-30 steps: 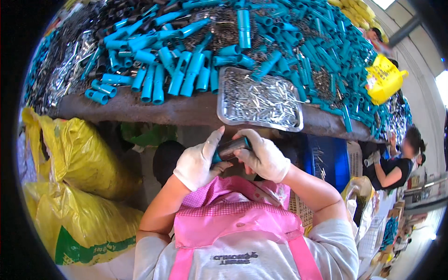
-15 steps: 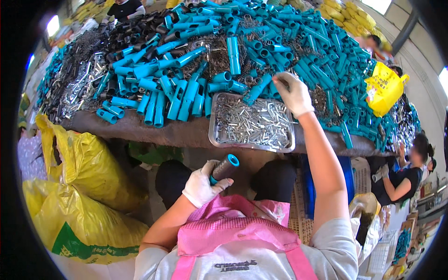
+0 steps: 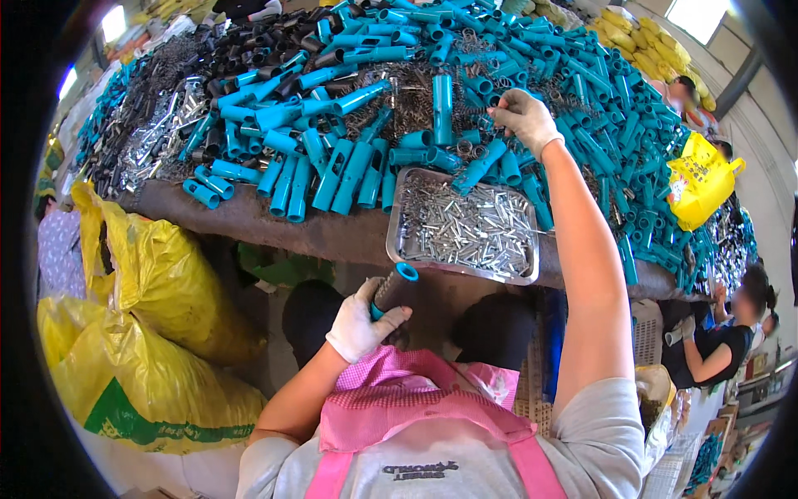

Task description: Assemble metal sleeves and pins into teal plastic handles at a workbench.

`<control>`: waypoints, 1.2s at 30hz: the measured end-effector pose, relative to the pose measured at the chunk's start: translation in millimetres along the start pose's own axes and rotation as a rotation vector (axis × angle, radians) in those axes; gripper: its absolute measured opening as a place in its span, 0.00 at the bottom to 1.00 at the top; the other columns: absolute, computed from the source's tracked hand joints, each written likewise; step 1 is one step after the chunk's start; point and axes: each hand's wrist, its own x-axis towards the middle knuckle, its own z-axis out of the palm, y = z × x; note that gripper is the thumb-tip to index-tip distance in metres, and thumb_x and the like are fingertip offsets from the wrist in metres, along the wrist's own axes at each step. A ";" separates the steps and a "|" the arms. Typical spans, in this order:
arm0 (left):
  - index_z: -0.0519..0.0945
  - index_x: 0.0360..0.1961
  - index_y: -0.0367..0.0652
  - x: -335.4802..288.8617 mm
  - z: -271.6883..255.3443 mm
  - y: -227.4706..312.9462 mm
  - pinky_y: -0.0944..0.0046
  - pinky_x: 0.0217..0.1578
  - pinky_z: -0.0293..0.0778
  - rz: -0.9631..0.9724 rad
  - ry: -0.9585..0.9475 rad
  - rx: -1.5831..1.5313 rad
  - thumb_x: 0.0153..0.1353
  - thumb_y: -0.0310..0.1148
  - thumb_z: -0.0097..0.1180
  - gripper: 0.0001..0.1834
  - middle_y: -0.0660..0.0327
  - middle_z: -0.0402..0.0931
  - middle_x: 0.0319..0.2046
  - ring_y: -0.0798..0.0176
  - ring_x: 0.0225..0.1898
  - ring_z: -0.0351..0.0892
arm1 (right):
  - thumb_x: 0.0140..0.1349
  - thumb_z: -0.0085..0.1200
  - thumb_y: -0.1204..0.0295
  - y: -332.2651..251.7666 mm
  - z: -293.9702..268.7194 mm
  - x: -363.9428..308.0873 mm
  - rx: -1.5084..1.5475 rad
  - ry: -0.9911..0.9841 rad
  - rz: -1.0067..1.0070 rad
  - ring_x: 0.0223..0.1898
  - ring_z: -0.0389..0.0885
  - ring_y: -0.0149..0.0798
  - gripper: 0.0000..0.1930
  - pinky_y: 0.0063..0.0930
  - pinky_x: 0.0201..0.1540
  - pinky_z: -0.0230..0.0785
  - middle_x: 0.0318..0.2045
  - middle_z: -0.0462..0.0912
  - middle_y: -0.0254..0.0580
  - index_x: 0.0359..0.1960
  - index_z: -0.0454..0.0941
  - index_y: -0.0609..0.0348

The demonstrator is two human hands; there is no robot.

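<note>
My gloved left hand [image 3: 357, 324] is wrapped round a dark tube with a teal collar [image 3: 406, 272], held tilted in front of the table edge with its open end up. Farther off, my gloved right hand [image 3: 530, 123] reaches over the heap, thumb and fingertips pinched together; I cannot make out what is between them. Loose coil springs [image 3: 472, 151] and teal plastic tubes [image 3: 442, 108] lie close by those fingertips. Below that hand a metal tray [image 3: 395, 224] full of small silver pins [image 3: 478, 233] sits at the table's front edge, with a teal tube [image 3: 480, 168] lying across its far rim.
Black tubes [image 3: 241, 58] and silver metal parts [image 3: 170, 125] are heaped at the left of the table. Yellow sacks [image 3: 166, 283] stand on the floor at left. A yellow bag [image 3: 702, 179] lies on the right of the pile. Another person [image 3: 715, 349] works at far right.
My right hand has moved slightly farther over the pile, away from the tray, and its fingers have drawn together. The tube in my left hand has tipped a little. The whole view has shifted.
</note>
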 end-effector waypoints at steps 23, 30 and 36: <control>0.73 0.47 0.35 -9.5 -3.6 0.5 0.64 0.39 0.71 -0.074 0.001 -0.192 0.52 0.41 0.66 0.27 0.53 0.77 0.34 0.61 0.34 0.77 | 0.63 0.51 0.69 16.9 -7.4 -58.5 0.259 0.076 0.185 0.29 0.77 0.25 0.12 0.18 0.29 0.68 0.34 0.83 0.37 0.43 0.77 0.63; 0.74 0.46 0.36 -9.5 -1.7 -7.2 0.62 0.38 0.72 -0.017 0.057 -0.106 0.51 0.41 0.66 0.26 0.53 0.77 0.33 0.57 0.34 0.78 | 0.62 0.50 0.73 24.9 -7.9 -61.8 0.103 0.032 0.079 0.31 0.80 0.28 0.14 0.20 0.30 0.70 0.35 0.83 0.40 0.47 0.76 0.65; 0.75 0.44 0.38 -9.0 0.9 -12.9 0.62 0.37 0.72 0.005 0.065 -0.084 0.50 0.40 0.66 0.24 0.53 0.78 0.32 0.57 0.33 0.79 | 0.58 0.54 0.73 39.5 -10.6 -77.0 0.096 0.164 0.081 0.30 0.80 0.28 0.12 0.23 0.32 0.71 0.32 0.83 0.38 0.43 0.79 0.62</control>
